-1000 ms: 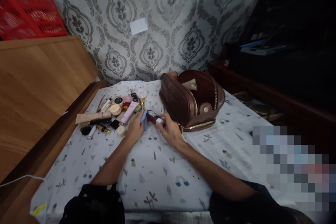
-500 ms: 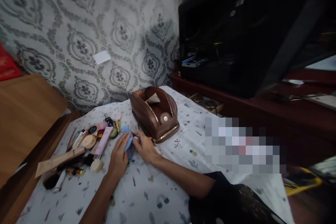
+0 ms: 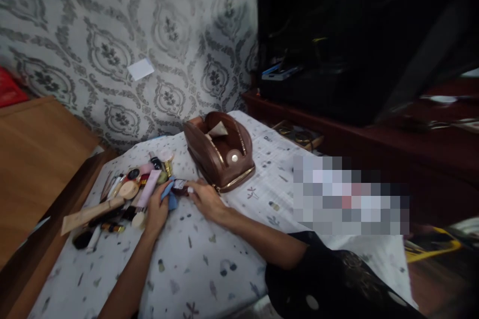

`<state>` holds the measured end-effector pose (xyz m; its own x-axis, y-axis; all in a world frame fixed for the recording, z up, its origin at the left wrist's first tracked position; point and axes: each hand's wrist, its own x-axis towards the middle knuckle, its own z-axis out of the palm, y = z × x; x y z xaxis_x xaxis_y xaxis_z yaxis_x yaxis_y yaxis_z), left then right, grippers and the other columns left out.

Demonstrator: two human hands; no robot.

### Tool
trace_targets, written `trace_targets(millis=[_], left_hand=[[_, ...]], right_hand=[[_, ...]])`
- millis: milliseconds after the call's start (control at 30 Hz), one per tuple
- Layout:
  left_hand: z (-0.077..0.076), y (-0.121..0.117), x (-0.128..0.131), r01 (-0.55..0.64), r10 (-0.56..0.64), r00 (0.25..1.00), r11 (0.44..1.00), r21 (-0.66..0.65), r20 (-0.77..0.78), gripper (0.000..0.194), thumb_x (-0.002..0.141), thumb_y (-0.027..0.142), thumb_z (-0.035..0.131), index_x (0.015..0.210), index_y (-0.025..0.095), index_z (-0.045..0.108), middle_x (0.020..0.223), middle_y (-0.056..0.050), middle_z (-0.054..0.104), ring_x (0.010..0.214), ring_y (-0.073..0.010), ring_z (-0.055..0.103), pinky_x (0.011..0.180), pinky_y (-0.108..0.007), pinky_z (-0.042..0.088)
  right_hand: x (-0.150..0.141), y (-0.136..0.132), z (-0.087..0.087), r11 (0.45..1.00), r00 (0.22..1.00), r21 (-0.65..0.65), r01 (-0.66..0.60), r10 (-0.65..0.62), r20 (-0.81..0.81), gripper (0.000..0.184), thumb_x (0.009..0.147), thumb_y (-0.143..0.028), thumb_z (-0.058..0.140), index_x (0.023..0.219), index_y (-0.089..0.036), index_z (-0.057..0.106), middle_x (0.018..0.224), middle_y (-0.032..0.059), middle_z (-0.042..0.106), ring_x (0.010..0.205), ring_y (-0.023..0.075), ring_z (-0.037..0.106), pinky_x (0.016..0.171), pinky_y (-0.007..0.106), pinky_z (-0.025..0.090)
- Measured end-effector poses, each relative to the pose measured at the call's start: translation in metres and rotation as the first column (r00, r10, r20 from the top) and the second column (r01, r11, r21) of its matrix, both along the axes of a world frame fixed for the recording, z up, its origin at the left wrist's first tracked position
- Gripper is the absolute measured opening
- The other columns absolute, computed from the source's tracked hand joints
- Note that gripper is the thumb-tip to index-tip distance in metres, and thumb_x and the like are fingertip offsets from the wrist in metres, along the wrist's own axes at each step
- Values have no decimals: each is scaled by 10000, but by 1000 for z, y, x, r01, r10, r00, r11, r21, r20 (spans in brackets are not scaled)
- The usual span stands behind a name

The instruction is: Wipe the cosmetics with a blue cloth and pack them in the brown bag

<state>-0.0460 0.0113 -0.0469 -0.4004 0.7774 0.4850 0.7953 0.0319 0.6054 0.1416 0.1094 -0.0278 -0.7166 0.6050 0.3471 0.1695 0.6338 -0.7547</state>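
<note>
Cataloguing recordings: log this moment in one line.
left hand: holds blue cloth against dark bottle | right hand: holds bottle | brown bag: open, pale item inside | cosmetics: left of bag

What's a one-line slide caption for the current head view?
Left hand with a blue cloth, right hand at a dark bottle, beside clustered cosmetics and an open brown bag.

White printed cloth surface (image 3: 202, 264) carries a loose cosmetics cluster (image 3: 128, 190) at left, including lilac tube (image 3: 148, 190) and beige tube (image 3: 92, 215), an open brown bag (image 3: 205, 159) farther back, and something pixelated (image 3: 346, 202) at right.
</note>
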Motion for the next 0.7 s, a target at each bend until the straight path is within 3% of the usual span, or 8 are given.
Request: trace_targets(millis=[67,167,333,433,500,600,700], left_hand=[[4,0,3,4,-5,1000,1000,11,22,434,828,143,447,1204,177,660,1246,-87,680,1194,-247,601,1094,-468,428],[8,-1,6,14,-15,1000,1000,24,25,416,797,119,445,1135,172,682,1181,-80,701,1140,-239,619,1066,-451,447],[13,-3,12,-28,29,999,997,77,-16,365,782,98,429,1005,183,706,1035,-69,708,1031,-236,633,978,-422,493],[19,-4,22,21,-10,996,991,130,-91,356,820,102,428,1057,180,682,1079,-81,694,1064,-228,620,994,-409,477],[24,-5,30,95,-72,983,987,132,-171,356,868,130,428,1142,181,649,1155,-95,678,1123,-229,601,1027,-411,453],[31,-6,37,206,-187,932,978,30,-310,330,924,191,434,1194,193,624,1204,-103,667,1166,-239,578,1057,-420,417],[35,-7,30,196,-202,924,979,-52,-325,284,973,297,428,1118,178,641,1110,-108,688,1084,-241,604,1002,-399,437]], right_hand=[[-3,2,-2,992,999,-123,34,-36,-17,355,867,-133,526,1211,-172,605,1007,77,671,864,177,631,806,275,471],[-7,5,-6,957,995,-281,72,-90,-52,261,879,-243,548,1115,-148,606,747,13,639,676,154,583,672,253,455],[-9,6,-10,952,981,-304,33,-89,-172,96,862,-267,535,845,-188,586,664,-20,596,621,134,546,606,230,412],[-9,5,-11,970,976,-243,2,-55,-210,66,827,-249,574,830,-186,593,713,-12,595,641,134,534,618,232,418],[-9,4,-11,991,969,-125,-44,12,-246,73,816,-216,580,867,-184,621,784,6,606,681,139,542,663,244,440],[-8,4,-11,985,946,70,-161,174,-273,150,837,-181,558,950,-189,656,897,41,625,740,147,567,743,273,475],[-6,4,-11,963,927,145,-227,259,-271,196,874,-192,532,1018,-197,666,997,72,646,811,165,601,793,300,502]])
